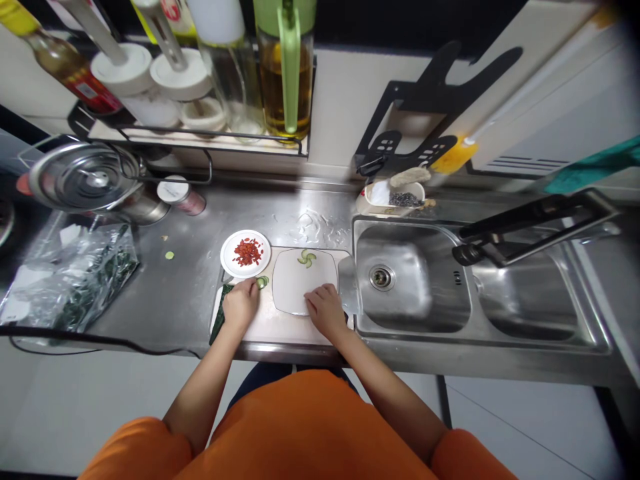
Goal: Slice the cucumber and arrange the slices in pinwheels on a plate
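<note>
My left hand (241, 307) is closed in a pinch at the thin green cucumber slices (263, 282) on the cutting board (263, 327). Dark green cucumber (219, 319) lies beside that hand at the board's left edge, partly covered. A squarish white plate (295, 287) rests on the board, with a small fan of cucumber slices (307, 258) near its far rim. Over the plate's near right corner, my right hand (326, 311) rests with fingers loosely apart. A cleaver (349, 283) lies at the board's right side, its handle partly under my right wrist.
A round white plate (230, 255) with chopped red pieces overlaps the board's far left corner. A double sink (415, 277) with a black faucet (520, 220) is on the right. Left stand a plastic bag of greens (95, 273) and a lidded pot (93, 177). A seasoning rack (200, 137) hangs above.
</note>
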A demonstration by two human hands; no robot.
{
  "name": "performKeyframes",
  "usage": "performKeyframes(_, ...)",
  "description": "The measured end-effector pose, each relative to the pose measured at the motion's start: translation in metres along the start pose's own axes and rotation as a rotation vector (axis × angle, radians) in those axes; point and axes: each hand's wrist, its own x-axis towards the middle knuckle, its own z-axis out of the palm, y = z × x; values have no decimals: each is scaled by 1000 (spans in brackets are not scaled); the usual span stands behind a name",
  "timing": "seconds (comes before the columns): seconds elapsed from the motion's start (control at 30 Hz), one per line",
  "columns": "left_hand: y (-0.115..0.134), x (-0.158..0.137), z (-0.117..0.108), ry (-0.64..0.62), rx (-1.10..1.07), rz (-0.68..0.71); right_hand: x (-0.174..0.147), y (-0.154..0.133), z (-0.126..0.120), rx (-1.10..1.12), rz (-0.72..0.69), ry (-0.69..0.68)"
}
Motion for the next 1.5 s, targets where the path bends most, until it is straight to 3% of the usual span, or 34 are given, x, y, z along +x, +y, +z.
performKeyframes(0.2, -3, 0, 0, 19, -50, 65, 1, -3, 0, 0, 1, -15)
performKeyframes(0.5, 4, 4, -1, -70, 64, -22, 2, -4, 3, 7, 0, -29)
performKeyframes(0.67, 1, 3, -9, -26, -128, 10, 2, -4, 4, 15, 1, -38)
performKeyframes(0.87, -4, 2, -18, -65, -468, -109, 6, -4, 5, 56, 6, -34)
performKeyframes(1.03, 0, 4, -22, -175, -709, -115, 19, -10, 7, 188, -18, -25)
performKeyframes(1.17, 18, 6, -25, -362, -897, -65, 35, -22, 3, 350, -5, 30)
performKeyframes(1.3, 39, 8, -26, -500, -1031, -55, 44, -28, -8, 484, 112, 5)
performKeyframes(1.4, 52, 9, -24, -582, -1159, -151, 44, -24, -18, 612, 232, -33)
performKeyframes(1.5, 62, 6, -17, -733, -1276, -380, 39, -16, -29, 770, 310, -61)
